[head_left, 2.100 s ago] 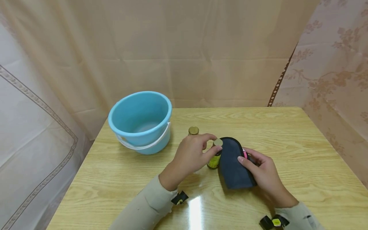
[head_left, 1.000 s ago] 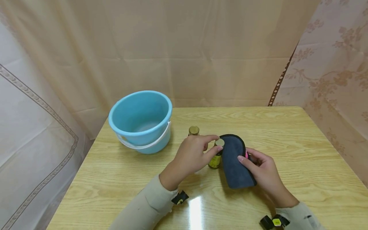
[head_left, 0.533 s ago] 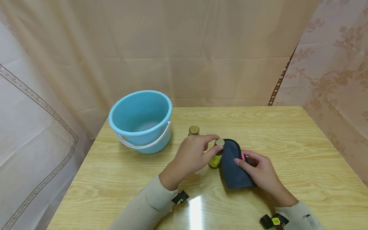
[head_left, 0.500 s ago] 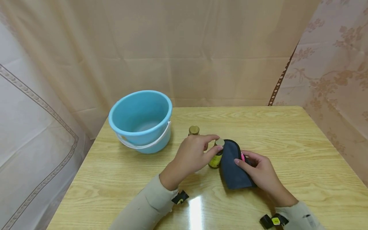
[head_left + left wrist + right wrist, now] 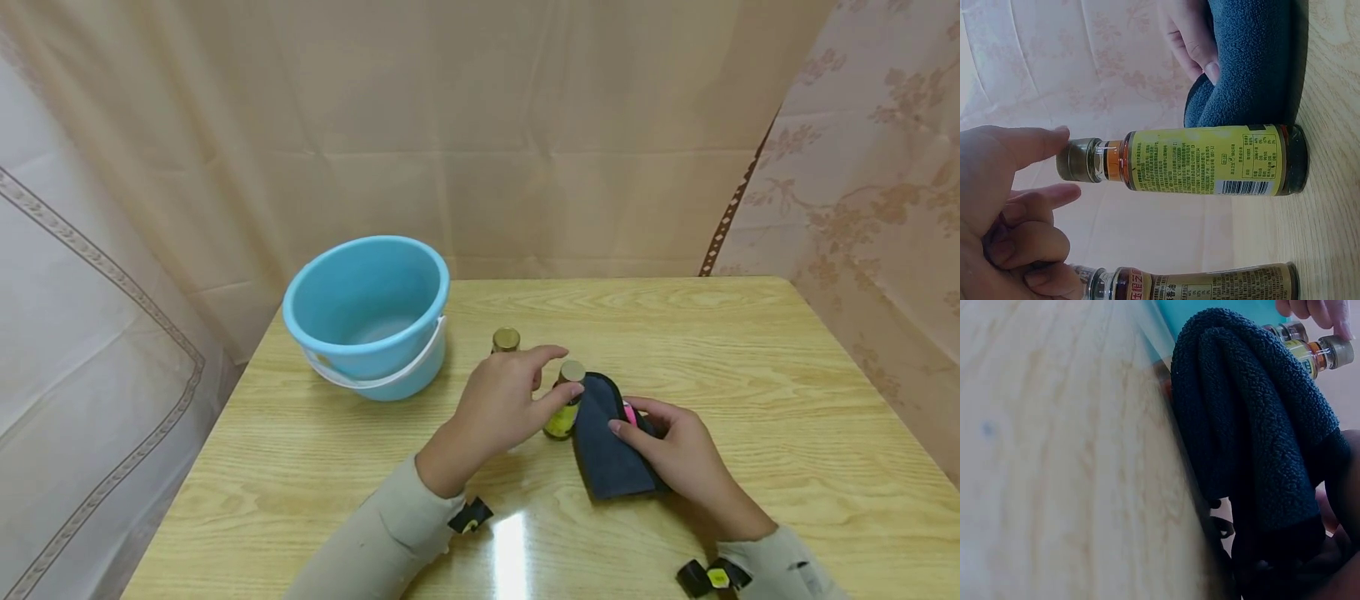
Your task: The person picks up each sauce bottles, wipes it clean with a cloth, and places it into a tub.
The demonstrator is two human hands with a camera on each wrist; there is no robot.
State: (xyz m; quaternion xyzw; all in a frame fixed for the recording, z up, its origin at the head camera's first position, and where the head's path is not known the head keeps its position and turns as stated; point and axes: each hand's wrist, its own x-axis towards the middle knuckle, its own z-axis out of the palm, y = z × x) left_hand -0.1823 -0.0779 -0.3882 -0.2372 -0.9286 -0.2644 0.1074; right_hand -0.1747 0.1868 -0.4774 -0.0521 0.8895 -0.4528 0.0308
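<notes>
Dark blue folded plush cloth with black edging [image 5: 609, 458] is right of centre at the broad wood-grain table [image 5: 300, 500], gripped along its right edge by a person's right hand [image 5: 675, 446], thumb in front and fingers behind. A round light-blue plastic bucket [image 5: 420, 380] with a white handle stands well apart, to the left. The cloth's long axis runs up and away from the person, and it lies to the right of the left hand [image 5: 495, 408]; the right hand is much the nearer. Immediately left of the cloth is an upright glass bottle with a yellow-green label [image 5: 558, 423], between the two hands; whether cloth and glass actually touch is hard to tell. The left hand has thumb and index finger spread about the bottle's flat metal cap [image 5: 572, 372], the thumb touching its side, the index finger clear of it. A second capped bottle [image 5: 506, 340] shows beyond that hand. Smallest, a pink patch [image 5: 630, 412] peeps from the cloth's fold, too small to identify. Compared with a second ago, the index finger has lifted from the cap, and the cloth's top edge and the right hand sit lower.
</notes>
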